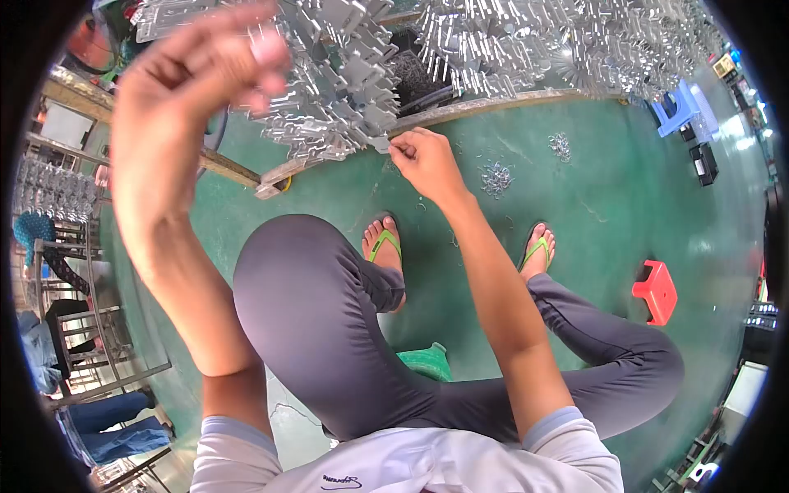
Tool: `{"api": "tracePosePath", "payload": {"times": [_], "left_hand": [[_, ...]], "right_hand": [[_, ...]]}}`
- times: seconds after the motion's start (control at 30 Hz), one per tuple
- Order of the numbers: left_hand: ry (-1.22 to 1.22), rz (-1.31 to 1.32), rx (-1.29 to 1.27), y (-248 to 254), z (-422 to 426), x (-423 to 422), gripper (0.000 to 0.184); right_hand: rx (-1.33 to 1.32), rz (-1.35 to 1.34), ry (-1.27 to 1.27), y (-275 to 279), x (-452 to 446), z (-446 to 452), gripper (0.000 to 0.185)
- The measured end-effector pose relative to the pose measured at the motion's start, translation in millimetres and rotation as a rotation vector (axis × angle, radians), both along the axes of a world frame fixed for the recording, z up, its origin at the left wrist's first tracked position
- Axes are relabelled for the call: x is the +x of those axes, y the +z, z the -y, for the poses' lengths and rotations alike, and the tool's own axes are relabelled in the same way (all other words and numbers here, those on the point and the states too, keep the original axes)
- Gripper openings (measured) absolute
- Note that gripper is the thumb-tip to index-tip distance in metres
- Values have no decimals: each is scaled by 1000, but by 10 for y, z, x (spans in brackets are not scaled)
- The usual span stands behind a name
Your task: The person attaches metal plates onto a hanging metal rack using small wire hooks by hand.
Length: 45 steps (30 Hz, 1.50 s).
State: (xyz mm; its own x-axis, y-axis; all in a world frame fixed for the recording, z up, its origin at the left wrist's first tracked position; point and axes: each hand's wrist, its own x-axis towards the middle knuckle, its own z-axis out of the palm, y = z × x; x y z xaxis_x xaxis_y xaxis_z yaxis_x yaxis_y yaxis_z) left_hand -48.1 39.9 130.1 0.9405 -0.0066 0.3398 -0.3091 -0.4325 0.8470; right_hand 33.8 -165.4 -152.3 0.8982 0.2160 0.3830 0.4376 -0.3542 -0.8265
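My left hand [193, 78] is raised at the upper left, close to the camera, in front of the hanging metal parts. Motion smears its fingers, and I cannot make out anything in them. Lower and to the right, my right hand [429, 163] has thumb and fingertips pinched at the bottom edge of a dense cluster of flat silver metal parts [349, 62]. A small flat metal piece [380, 143] shows at those fingertips. Whether it is still attached to the cluster cannot be seen.
More metal parts [526, 45] hang along the top, above a wooden rail [501, 103]. Small metal bits [496, 178] lie on the green floor [583, 205]. A red stool [656, 292] and a blue stool [689, 108] stand to the right. Other people sit at the left.
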Motion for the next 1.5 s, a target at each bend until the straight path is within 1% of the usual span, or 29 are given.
{"api": "tracePosePath", "payload": {"times": [0.03,0.1,0.17,0.23,0.3,0.37,0.43,0.5,0.6,0.63,0.67,0.7,0.77,0.8,0.87,0.93,0.97,1.0,1.03,1.1,1.2,1.4,1.5], "left_hand": [[-10,-118,-15,-136,-17,-15,34],[-39,-355,-94,-585,-67,58,30],[-150,-577,-204,-1160,-74,178,28],[-200,-763,-223,-1813,43,297,29],[-222,-947,-190,-2450,213,416,30],[-220,-1028,-107,-3016,466,512,27],[-295,-1103,-212,-3744,620,622,30],[-316,-1144,-203,-4161,819,654,32],[-348,-1179,-194,-4650,1013,625,34],[-356,-1181,-190,-4710,1051,605,34],[-391,-1223,-247,-4763,1073,577,36],[-395,-1197,-203,-4812,1077,574,37],[-398,-1147,-116,-4686,1089,560,40],[-433,-1000,-102,-4594,1040,562,40],[-403,-717,-90,-4063,898,552,32],[-267,-495,-33,-3467,740,438,20],[-211,-386,-100,-3284,669,349,16],[-154,-278,-167,-3163,592,279,12],[-114,-166,-121,-3075,503,256,9],[5,-62,-148,-2932,483,174,11],[64,-57,-171,-2788,555,189,17],[30,88,-75,-2948,515,320,19],[83,-32,-194,-2867,593,296,16]], "right_hand": [[10,11,-6,-13,-4,2,16],[-2,32,-8,-22,-2,20,15],[-44,43,-11,6,-1,83,14],[-49,116,12,-41,43,139,16],[-76,166,28,-73,97,206,17],[-120,196,49,-71,162,260,18],[-149,200,50,-69,204,315,19],[-161,219,68,-57,244,365,18],[-171,199,67,-44,254,409,17],[-167,203,68,-52,258,409,17],[-172,210,67,-57,262,409,17],[-178,217,68,-62,263,408,18],[-193,220,74,-68,254,404,18],[-200,215,76,-71,239,398,18],[-213,204,84,-47,218,389,19],[-230,184,101,-14,178,394,20],[-233,191,104,-13,166,394,20],[-236,196,108,-20,163,392,21],[-240,203,113,-12,150,385,21],[-254,169,125,8,107,382,22],[-253,127,146,49,1,370,21],[-237,134,128,26,-130,354,22],[-226,141,142,-4,-136,331,23]]}}
